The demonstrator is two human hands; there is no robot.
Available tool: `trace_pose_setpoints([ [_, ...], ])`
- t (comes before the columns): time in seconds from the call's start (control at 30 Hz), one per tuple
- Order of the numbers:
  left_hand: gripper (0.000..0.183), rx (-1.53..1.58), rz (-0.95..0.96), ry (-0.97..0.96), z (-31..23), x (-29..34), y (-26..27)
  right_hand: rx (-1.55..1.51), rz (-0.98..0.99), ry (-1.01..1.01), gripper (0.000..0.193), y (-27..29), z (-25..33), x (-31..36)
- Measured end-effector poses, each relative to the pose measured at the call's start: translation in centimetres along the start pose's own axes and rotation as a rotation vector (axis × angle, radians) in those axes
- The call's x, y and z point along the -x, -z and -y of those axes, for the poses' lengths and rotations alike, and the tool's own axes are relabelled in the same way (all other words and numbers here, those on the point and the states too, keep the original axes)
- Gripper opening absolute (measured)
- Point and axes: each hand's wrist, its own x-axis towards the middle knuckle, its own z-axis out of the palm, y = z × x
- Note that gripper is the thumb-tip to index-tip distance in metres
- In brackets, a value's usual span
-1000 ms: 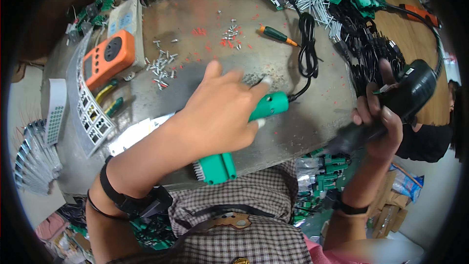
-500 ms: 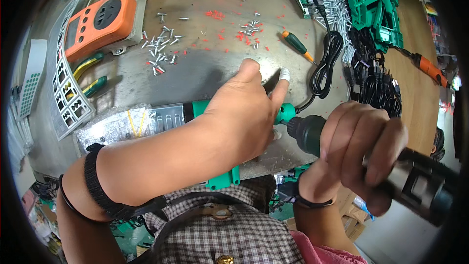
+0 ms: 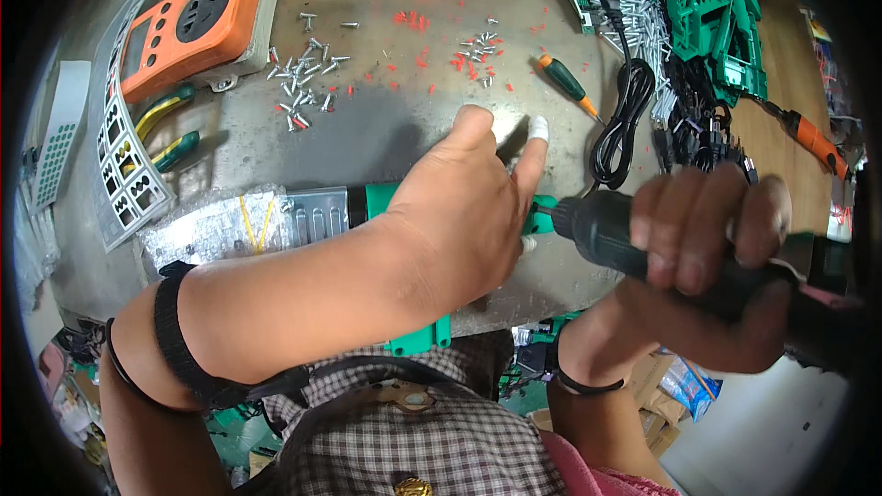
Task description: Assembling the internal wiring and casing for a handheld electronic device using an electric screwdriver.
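Green plastic housing (image 3: 381, 202) at desk (image 3: 386, 129) centre, pinned flat under left hand (image 3: 459, 211); right hand (image 3: 707, 257), at 3 o'clock, clenched around black electric screwdriver (image 3: 606, 234), whose tip likely risks slipping toward the bracing fingers (image 3: 533, 142) if misaligned.

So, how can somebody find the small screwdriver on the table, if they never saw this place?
Start at the metal table and go to its far right side, beside the coiled black cable. The screwdriver lies there alone, with a green handle and orange ends, unlike the green-handled pliers at the left.
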Motion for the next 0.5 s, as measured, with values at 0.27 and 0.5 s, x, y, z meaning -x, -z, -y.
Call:
trace_pose_setpoints([
  [0.27, 0.087, 0.196, -0.077, 0.043, -0.2, 0.4, -0.3, 0.023, -0.424, 0.120, 0.035, -3.1, -0.9, 1.6],
  [0.5, 0.074, 0.376, -0.543, 0.040, 1.3, 3.3, -2.0, 0.145, -0.265, 0.312, 0.041, -1.3, 9.5, 5.1],
])
